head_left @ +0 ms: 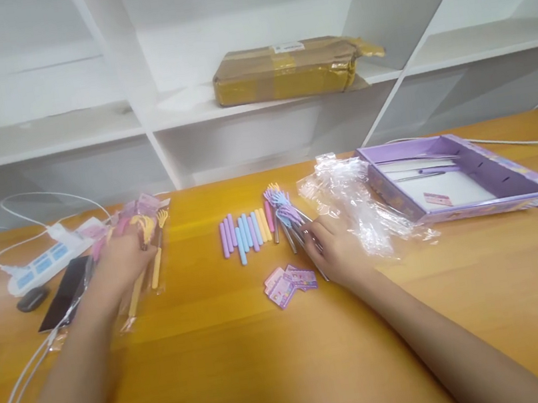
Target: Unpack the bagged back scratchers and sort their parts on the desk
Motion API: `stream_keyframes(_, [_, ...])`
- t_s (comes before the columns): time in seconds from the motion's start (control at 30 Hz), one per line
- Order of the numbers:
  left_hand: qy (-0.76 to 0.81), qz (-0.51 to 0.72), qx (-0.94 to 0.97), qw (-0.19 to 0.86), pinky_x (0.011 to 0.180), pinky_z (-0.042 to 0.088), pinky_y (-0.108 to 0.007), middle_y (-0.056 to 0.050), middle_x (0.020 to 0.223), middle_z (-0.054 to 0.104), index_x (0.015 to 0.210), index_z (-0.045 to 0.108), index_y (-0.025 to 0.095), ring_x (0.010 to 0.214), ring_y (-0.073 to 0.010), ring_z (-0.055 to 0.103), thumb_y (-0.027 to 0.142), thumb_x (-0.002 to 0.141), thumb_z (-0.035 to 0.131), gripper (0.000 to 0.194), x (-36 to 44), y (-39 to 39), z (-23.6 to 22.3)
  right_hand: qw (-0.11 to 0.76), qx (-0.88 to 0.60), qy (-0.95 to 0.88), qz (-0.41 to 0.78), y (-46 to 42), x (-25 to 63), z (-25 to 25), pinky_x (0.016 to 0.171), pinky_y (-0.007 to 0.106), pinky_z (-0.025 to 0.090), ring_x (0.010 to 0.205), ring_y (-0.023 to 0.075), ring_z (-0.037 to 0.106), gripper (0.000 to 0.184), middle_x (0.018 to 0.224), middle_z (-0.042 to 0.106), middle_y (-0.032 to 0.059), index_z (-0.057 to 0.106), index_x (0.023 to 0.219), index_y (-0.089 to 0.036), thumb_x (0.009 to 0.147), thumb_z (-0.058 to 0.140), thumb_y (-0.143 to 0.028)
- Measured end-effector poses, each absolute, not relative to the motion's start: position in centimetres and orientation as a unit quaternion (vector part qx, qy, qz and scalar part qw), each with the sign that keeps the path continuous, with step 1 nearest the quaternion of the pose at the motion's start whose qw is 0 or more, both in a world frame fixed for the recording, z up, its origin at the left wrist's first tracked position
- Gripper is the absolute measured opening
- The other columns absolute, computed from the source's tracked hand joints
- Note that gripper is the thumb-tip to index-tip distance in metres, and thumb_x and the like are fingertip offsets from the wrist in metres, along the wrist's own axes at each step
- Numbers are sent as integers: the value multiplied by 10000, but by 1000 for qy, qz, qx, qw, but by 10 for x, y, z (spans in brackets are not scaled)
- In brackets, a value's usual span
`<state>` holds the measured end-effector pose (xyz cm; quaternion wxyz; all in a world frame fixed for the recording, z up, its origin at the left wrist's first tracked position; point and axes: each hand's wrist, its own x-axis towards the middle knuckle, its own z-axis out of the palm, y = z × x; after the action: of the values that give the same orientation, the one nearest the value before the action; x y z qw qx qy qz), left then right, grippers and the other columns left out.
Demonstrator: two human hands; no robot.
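Note:
My left hand [122,253] is over a pile of bagged back scratchers [156,269] with yellow and pink hand-shaped heads. Motion blurs it and its fingers are mostly hidden, so I cannot tell its grip. My right hand [331,246] has its fingers curled round the metal rods of a bunch of back scratchers [284,209] with purple, blue and yellow heads. Left of the bunch lies a row of coloured handle tubes [246,232] in purple, blue, yellow and pink. Several small printed cards [282,287] overlap just in front of the bunch.
Crumpled clear plastic bags [350,203] lie beside an open purple box [496,201] at right, with a card and rods inside. At left are a power strip [50,261], cables, a dark phone-like slab [64,299] and a black mouse-like object [33,299]. A taped carton [284,71] occupies the shelf.

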<state>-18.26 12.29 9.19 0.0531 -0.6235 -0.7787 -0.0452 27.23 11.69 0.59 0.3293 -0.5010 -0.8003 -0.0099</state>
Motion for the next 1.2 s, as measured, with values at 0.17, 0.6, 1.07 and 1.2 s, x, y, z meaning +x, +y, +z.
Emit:
stream_keyframes(0.17, [-697,-80,-694,-158,546,455,-352,-13,660,571,730,483,254,593,-242,595,484,933,644,346,-147,97,107,369,-446,-810,95,107,268,13,694,346,527,775,215,673,226,966,705,66,622,1265,-230,1096,485,-290])
stream_keyframes(0.6, [-308,-162,-475,-808,529,472,-227,-4,818,693,1225,507,210,598,-153,692,546,976,744,480,-15,34,12,364,-288,-868,178,62,229,3,697,311,607,798,186,725,312,1046,734,60,530,1399,-266,1096,603,-267])
stream_keyframes(1.07, [-321,-207,-428,-819,555,518,-219,5,831,670,1197,611,183,643,-148,713,507,951,805,451,-19,40,10,387,-331,-856,85,72,240,10,621,296,613,871,202,717,344,1140,682,118,562,1339,-225,1030,701,-283])
stream_keyframes(1.2, [-314,-200,-429,-823,578,532,-228,4,834,666,1179,627,178,645,-138,701,494,954,804,427,-19,41,10,380,-334,-859,72,73,239,8,636,303,617,838,193,727,296,1124,701,118,576,1321,-210,1044,678,-229])
